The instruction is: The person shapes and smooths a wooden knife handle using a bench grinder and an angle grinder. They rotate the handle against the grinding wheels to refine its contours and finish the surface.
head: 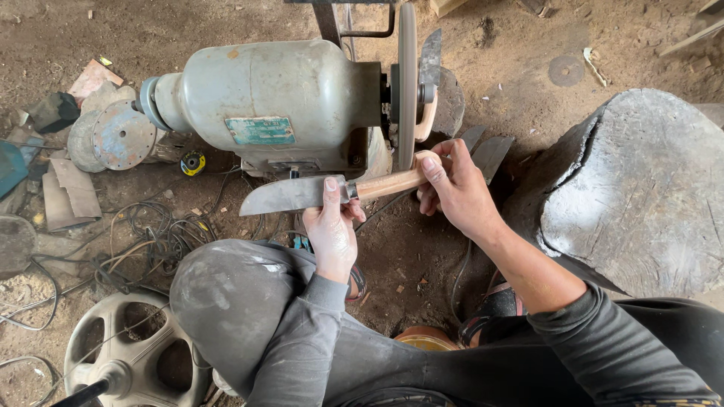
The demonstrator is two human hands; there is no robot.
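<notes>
A knife [302,194] with a broad grey blade and a pale wooden handle lies level in front of a bench grinder [271,102]. My left hand [332,226] pinches the blade near the handle, thumb on top. My right hand [452,185] grips the end of the wooden handle, which touches the edge of the thin grinding disc [407,83]. Another knife [430,68] with a pale handle rests behind the disc. Two more grey blades [490,154] lie on the ground beyond my right hand.
A big grey tree stump [633,196] stands to the right. Tangled wires [151,241], round metal discs [121,136], scraps of cardboard [68,192] and a wheel cover [128,354] lie on the dirt floor at left. My knee [226,294] is below the knife.
</notes>
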